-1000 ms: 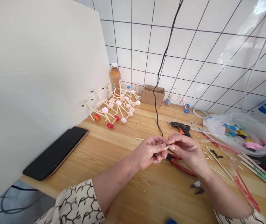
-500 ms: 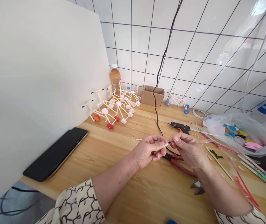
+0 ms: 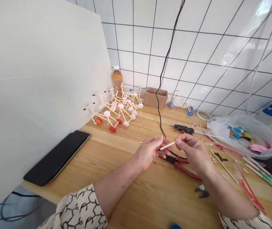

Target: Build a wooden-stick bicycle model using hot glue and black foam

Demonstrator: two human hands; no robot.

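My right hand [image 3: 190, 149] pinches one end of a short pale wooden stick [image 3: 168, 146] between thumb and fingertips. The stick slants down to the left, and its black-tipped end lies at the fingers of my left hand [image 3: 150, 151]. My left hand is open, with its thumb raised and apart from the fingers. Beneath the hands lie pliers with red handles [image 3: 189, 173], partly hidden by my right hand. Metal jaws [image 3: 202, 191] of a tool show beside my right forearm. Behind the hands rests a black glue gun [image 3: 183, 128].
Several stick frames with bottle-cap wheels [image 3: 112, 128] stand at the back left, near a drink bottle [image 3: 117, 78] and a cardboard box [image 3: 156, 98]. A phone [image 3: 57, 157] lies left. A plastic bag of caps [image 3: 243, 136] and a tape roll [image 3: 203, 115] lie right.
My left hand has loosened its pinch and its fingers have spread. The stick is now held from its right end by my right hand, its black tip pointing left instead of right.
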